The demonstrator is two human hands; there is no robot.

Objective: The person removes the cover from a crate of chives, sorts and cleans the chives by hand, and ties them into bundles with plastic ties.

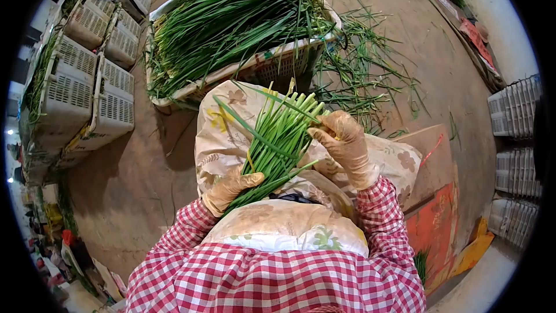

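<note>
A bundle of long green stalks (277, 133) lies across my lap, its pale cut ends pointing up and to the right. My gloved left hand (233, 190) is wrapped round the lower part of the bundle, thumb on top. At the upper right of the bundle, my gloved right hand (343, 139) has its fingers bent and pressed together at the stalk ends; what it pinches, if anything, is too small to tell. A patterned apron (223, 124) covers my knees beneath the stalks.
Beyond my knees stands a crate (243, 69) heaped with green stalks. Loose leaves (370, 69) litter the floor to its right. White crates (69, 87) are stacked at the left, more crates (512, 165) at the far right. A red board (431, 232) lies at lower right.
</note>
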